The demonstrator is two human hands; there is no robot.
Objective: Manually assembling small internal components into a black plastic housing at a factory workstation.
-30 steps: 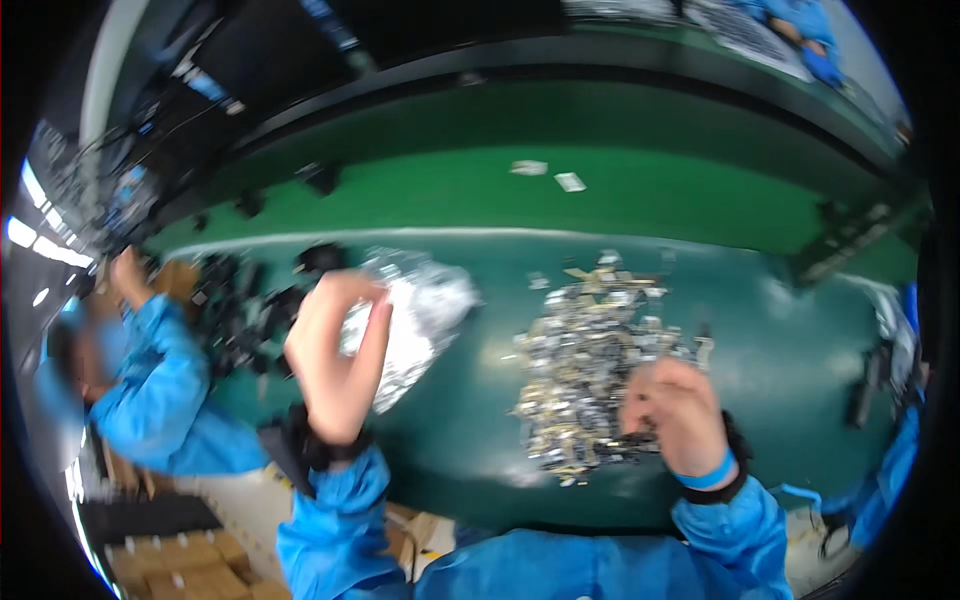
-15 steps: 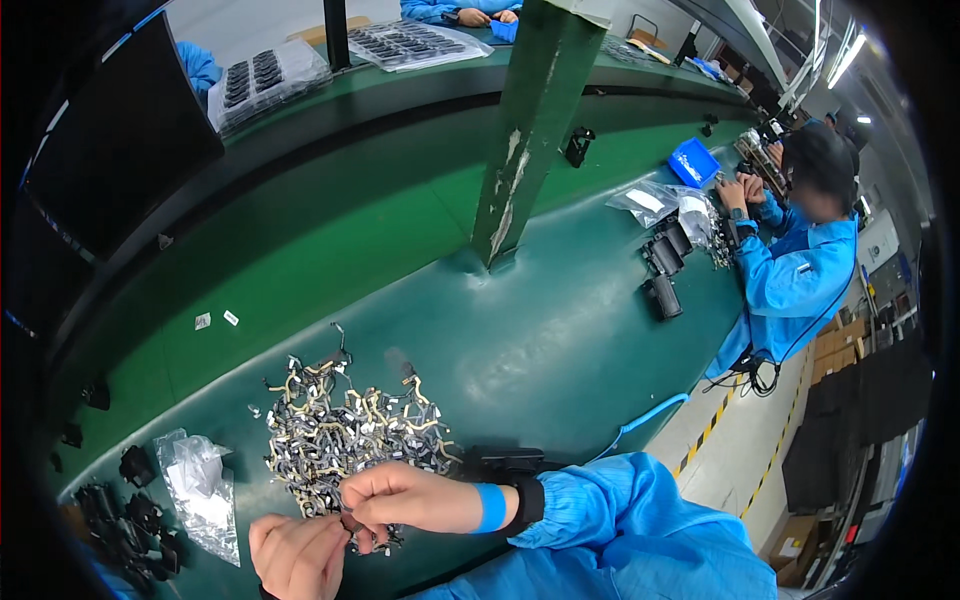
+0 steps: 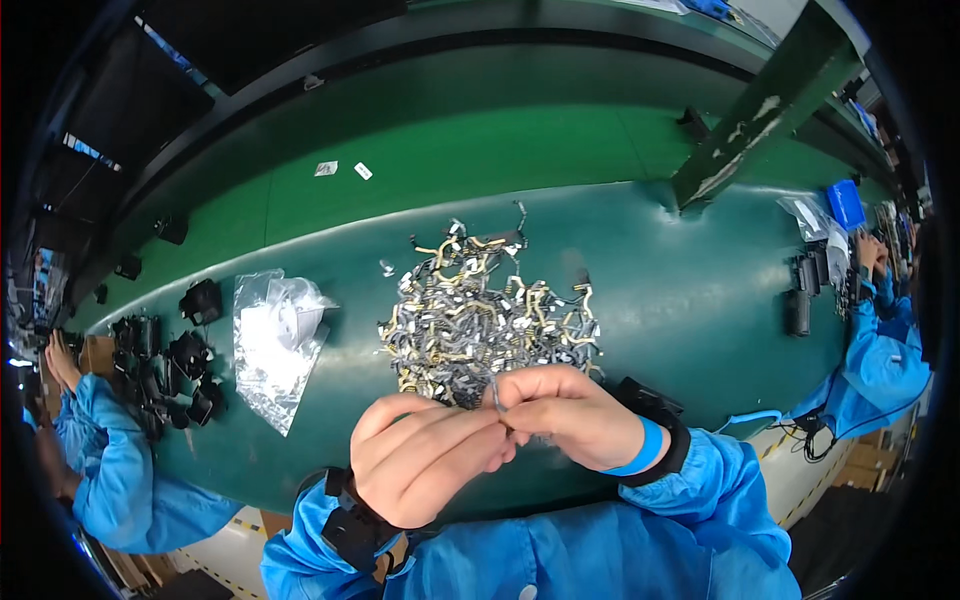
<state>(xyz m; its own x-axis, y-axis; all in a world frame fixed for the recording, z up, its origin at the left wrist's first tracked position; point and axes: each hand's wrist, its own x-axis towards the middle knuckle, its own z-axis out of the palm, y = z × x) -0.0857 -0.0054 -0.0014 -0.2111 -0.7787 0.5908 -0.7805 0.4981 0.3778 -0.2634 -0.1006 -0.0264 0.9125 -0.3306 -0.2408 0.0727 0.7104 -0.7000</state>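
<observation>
My left hand (image 3: 422, 458) and my right hand (image 3: 572, 418) meet fingertip to fingertip just in front of a heap of short cables (image 3: 470, 320). Both are closed in a pinch. Between them a thin grey cable (image 3: 497, 392) pokes up; most of it is hidden by the fingers. The heap is a tangle of grey, black and yellow wires with small white connectors, spread on the green table (image 3: 690, 300).
Left of the heap lies a clear plastic bag (image 3: 280, 345), with black plastic parts (image 3: 190, 355) beyond it. A black object (image 3: 648, 398) sits by my right wrist. Co-workers in blue sleeves (image 3: 140, 480) work at both sides. A green post (image 3: 765, 115) stands at the back right.
The view has swung left and down, so the heap and my hands appear nearer the middle. My hands stay pinched together, and a grey cable end now shows above the fingertips.
</observation>
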